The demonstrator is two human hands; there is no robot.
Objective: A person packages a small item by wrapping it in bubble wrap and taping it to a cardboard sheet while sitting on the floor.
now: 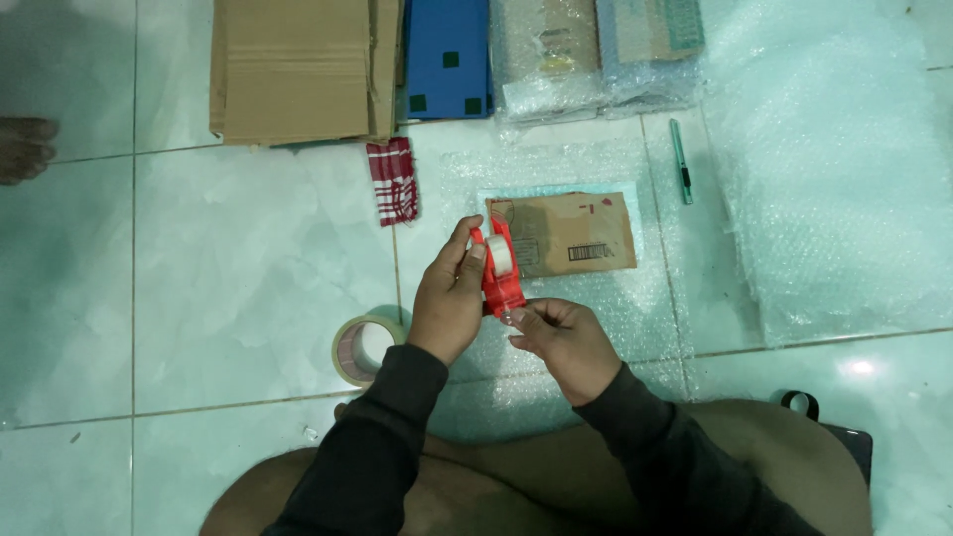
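Pale tiled floor point(248, 258) | left hand point(449, 298) fingers clamped on red tape dispenser point(501, 270), held above bubble wrap sheet point(556, 169) | right hand point(564, 342) fingers pinched together at dispenser's lower end | brown parcel point(571, 233) just beyond | tape roll point(362, 349) beside left wrist

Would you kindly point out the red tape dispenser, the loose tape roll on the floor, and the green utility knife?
red plastic tape dispenser point(501, 270): head view, on its red frame.
beige tape roll point(349, 349): head view, on its left rim.
slim green utility knife point(681, 161): head view, mid-handle.
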